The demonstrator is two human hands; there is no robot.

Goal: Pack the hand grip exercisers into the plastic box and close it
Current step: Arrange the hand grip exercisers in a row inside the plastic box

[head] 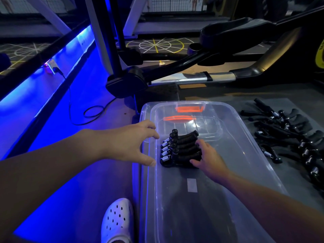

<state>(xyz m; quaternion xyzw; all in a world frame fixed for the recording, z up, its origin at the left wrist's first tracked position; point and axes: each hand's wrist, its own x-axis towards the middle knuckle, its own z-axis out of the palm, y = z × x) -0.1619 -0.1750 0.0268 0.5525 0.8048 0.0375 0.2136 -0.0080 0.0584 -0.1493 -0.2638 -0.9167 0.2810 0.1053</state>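
Clear plastic box [249, 146], open-topped: one row of black, spring-ended hand grip exercisers [180, 149] inside, against its left wall. Right hand [210, 160] clasps the row's handles; left hand [129, 142] spread, empty, at the box's left rim. Loose black exercisers [289, 135] lie right of box. Step: loading. Next, likely: release, fetch more.

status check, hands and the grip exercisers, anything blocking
Left hand open at the clear plastic box rim. Right hand grips row of black spring exercisers inside. More loose exercisers on the mat at right; nothing blocking.
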